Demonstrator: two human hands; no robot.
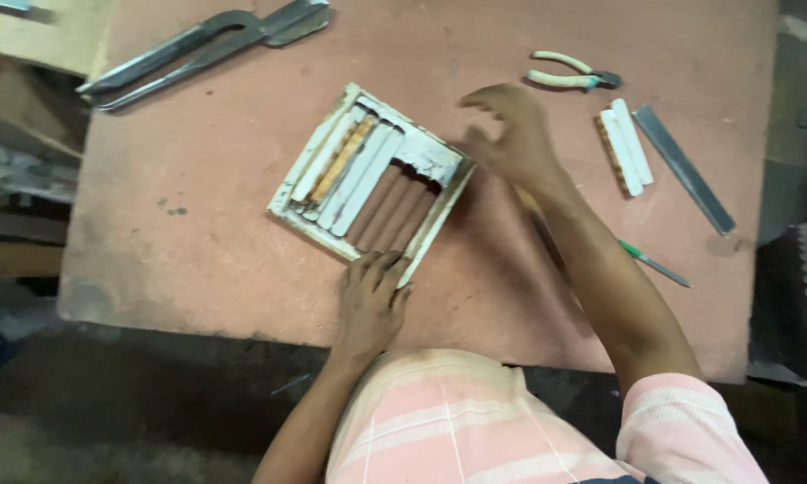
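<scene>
- The left hand lies flat, fingers spread, on the near corner of a square white vent grille. It grips nothing; pressing down this way seems meant to keep the grille from sliding.
- The grille rests at an angle in the middle of the counter, a reddish-brown board. Its paint is chipped and rusty.
- Several white slats sit in the left part of the frame, one of them mostly bare rust. The right part has gaps where the board shows through, so some slats appear to be out.
- The right hand hovers just beyond the grille's right corner, open, fingers curled and empty. Whether a fingertip touches the frame I cannot tell.
- Loose slats lie together to the right, well apart from the grille, seemingly set aside.
- A flat metal strip lies just right of them.
- Pliers with pale handles lie at the far right, within the right hand's reach.
- A thin tool with a green handle lies beside the right forearm.
- Large metal shears lie at the far left, away from both hands.
</scene>
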